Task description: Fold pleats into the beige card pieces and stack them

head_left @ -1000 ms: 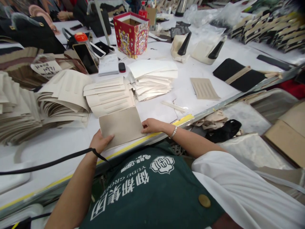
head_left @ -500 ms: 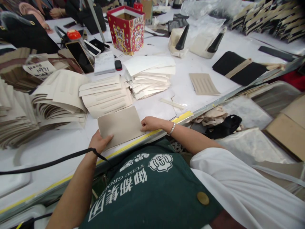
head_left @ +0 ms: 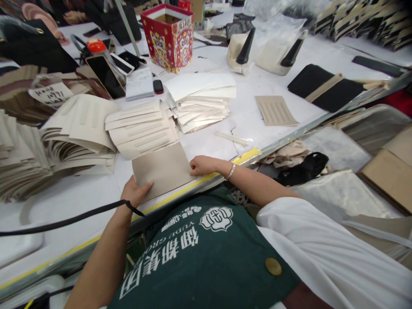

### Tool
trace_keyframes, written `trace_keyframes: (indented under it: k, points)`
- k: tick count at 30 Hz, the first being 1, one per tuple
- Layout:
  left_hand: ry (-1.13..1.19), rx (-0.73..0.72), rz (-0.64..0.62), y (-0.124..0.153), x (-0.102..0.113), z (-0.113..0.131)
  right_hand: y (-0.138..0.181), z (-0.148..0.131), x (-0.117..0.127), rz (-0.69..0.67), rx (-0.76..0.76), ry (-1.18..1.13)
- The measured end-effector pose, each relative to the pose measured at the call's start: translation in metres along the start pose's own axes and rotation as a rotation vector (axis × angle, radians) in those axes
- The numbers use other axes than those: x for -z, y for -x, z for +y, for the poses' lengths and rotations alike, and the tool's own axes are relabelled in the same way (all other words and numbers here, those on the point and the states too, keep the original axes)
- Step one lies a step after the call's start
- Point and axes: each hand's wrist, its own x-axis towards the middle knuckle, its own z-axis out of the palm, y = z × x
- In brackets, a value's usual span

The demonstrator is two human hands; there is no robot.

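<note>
A plain taupe panel (head_left: 162, 168) lies on the worktop (head_left: 245, 103), a ribbed-panel pile (head_left: 143, 128) just beyond it. At the panel's near left corner, the left hand's (head_left: 134, 191) grip is closed on it, thumb uppermost; at its right edge the right hand (head_left: 205, 165) curls, whether pinching I cannot tell.

Two hands (head_left: 204, 165), seemingly one panel (head_left: 162, 169) between

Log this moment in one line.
left grip: holds beige sheet | right grip: at sheet's right edge | beyond sheet: pale stacked panels
</note>
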Motion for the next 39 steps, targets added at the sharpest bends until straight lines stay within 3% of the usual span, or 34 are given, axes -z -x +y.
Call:
trace_keyframes:
  k: [16, 25, 29, 34, 39]
  points:
    - [0.006, 0.022, 0.011, 0.002, -0.001, 0.004, -0.004, 0.004, -0.002, -0.014, -0.002, -0.056]
    - [-0.089, -0.014, 0.019, 0.006, -0.002, 0.007, 0.0, -0.003, -0.005, 0.062, -0.007, 0.113]
    - [-0.171, -0.035, -0.015, 0.015, 0.009, 0.013, 0.002, -0.006, -0.009, 0.065, -0.043, 0.127]
    - [-0.13, 0.041, -0.118, 0.022, 0.024, 0.001, 0.001, -0.008, -0.011, 0.052, -0.058, 0.116]
    - [-0.085, 0.045, -0.076, 0.024, 0.021, -0.013, 0.001, -0.01, -0.013, 0.032, -0.092, 0.089]
